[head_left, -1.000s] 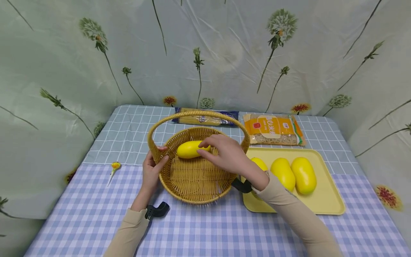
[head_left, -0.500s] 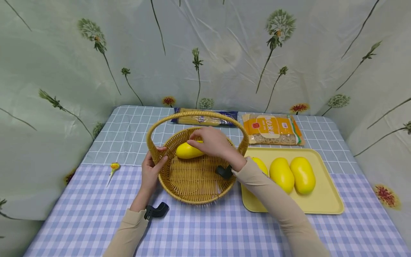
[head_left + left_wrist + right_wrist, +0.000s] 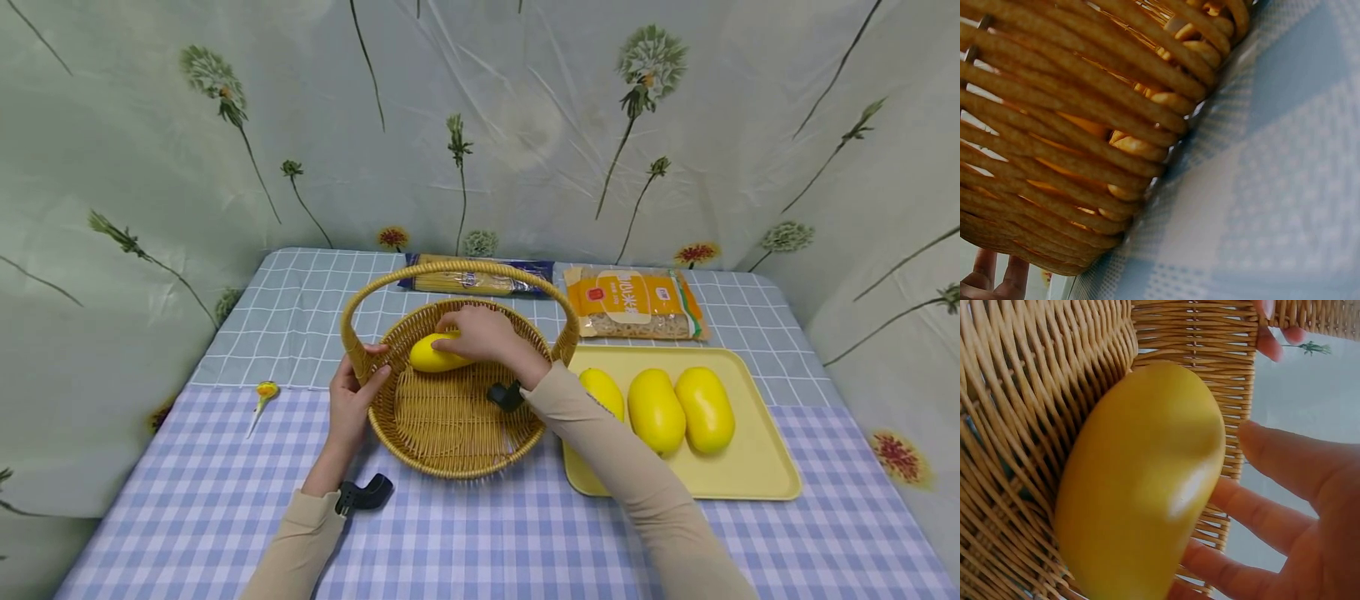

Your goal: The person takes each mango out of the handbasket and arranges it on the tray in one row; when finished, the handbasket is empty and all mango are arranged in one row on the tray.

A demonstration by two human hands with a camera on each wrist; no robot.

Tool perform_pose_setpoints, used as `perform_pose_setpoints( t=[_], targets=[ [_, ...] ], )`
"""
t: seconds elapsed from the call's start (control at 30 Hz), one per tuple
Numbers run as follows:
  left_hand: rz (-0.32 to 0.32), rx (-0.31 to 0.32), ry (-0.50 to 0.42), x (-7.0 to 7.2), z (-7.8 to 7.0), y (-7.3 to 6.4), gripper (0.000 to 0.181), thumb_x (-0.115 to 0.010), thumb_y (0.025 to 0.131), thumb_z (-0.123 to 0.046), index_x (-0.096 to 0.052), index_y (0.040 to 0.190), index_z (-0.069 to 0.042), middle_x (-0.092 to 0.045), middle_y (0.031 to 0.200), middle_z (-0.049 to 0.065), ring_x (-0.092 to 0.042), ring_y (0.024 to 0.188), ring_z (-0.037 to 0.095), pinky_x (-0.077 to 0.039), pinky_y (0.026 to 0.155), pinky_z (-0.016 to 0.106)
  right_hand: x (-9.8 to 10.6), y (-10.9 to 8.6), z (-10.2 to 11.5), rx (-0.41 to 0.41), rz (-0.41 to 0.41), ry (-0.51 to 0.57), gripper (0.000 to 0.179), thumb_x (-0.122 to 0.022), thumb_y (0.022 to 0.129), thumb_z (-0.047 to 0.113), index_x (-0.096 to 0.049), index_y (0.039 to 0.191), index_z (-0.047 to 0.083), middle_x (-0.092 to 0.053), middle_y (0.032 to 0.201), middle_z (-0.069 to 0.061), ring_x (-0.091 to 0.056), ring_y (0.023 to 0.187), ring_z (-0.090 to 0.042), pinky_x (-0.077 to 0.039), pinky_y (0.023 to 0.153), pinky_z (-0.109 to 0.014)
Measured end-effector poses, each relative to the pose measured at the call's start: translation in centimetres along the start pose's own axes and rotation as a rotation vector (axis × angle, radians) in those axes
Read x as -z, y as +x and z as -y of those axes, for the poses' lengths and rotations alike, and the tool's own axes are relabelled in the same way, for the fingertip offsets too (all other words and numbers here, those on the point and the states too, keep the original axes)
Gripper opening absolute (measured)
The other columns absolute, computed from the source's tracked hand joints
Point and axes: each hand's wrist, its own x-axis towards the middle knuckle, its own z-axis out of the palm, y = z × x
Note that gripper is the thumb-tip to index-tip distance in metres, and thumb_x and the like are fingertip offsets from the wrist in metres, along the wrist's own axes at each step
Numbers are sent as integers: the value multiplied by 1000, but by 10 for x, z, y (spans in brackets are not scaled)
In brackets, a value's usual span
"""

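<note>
A round wicker basket [image 3: 450,450] with a tall arched handle stands on the checked cloth. My left hand [image 3: 352,408] holds its left rim at the foot of the handle, thumb over the inside. The left wrist view is mostly filled by the basket's woven outer wall [image 3: 1054,144], with fingers at the lower left. Inside the basket, toward the back, lies a yellow mango [image 3: 1141,487]. My right hand [image 3: 487,337] is over its right end. In the right wrist view the fingers reach behind the mango, their tips hidden, and the extended thumb [image 3: 1291,456] stands beside it.
A yellow tray [image 3: 757,467] at the right carries three more mangoes [image 3: 705,408], partly behind the right sleeve. Behind the basket lie a pasta pack [image 3: 480,283] and an orange grain bag [image 3: 637,304]. A yellow-headed lollipop [image 3: 265,392] lies at the left.
My right hand has moved left from the mango's right end and then come down over it. The left hand stays at the basket rim, and the mango has stayed in place.
</note>
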Motion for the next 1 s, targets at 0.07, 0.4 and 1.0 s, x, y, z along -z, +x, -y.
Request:
perform_pose_setpoints(
  t=[0.07, 0.4, 1.0],
  targets=[
    [-1, 1, -6, -1, 0, 0, 26, -58, 88, 11, -49, 112, 14, -62, 112, 9, -52, 114, 22, -37, 99, 29, -2, 1, -1, -1, 13, -9, 44, -57, 93, 44, -59, 129, 20, -59, 123, -5, -56, 106, -22, -48, 80, -36],
    [-2, 13, 4, -1, -1, 0, 26, -59, 88, 10, -50, 112, 12, -63, 112, 7, -53, 113, 21, -39, 98, 28, -11, 0, -5, 23, 3, 42, 47, -65, 88, 44, -57, 127, 19, -61, 119, -4, -57, 102, -20, -47, 79, -34],
    [-6, 11, -3, -1, -2, 0, 25, -59, 87, 10, -51, 111, 11, -63, 112, 6, -53, 112, 22, -39, 97, 28, -19, -4, -4, 8, 4, 52, 59, -74, 77, 51, -53, 126, 25, -59, 111, -4, -54, 93, -17, -46, 70, -33]
  ],
)
